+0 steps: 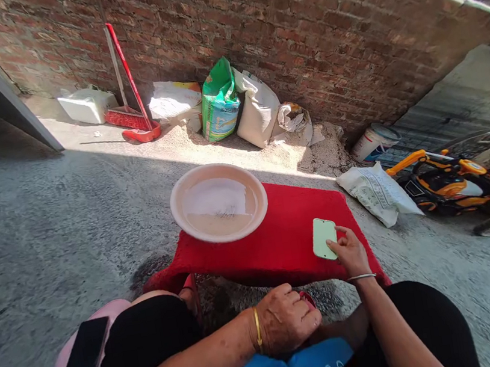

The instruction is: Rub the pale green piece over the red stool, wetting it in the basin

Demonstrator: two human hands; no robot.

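Note:
My right hand (350,251) pinches the lower right edge of a pale green flat rectangular piece (324,238) with rounded corners and small dark spots at its ends. The piece is over the right part of a red cloth (280,236) covering a low table. Closer to me, my left hand (289,318) hangs in front of the table's near edge with its fingers curled in. Whatever may be inside those fingers is hidden. A wide pale basin (177,217) of water stands on the cloth's left part, and its left side overhangs the cloth.
Beyond the table, several sacks, including a green one (220,105), lean along a brick wall (297,36). A broom (127,72) and red dustpan (143,134) stand left of them. A white sack (378,192) and toy excavator (449,182) are on the right.

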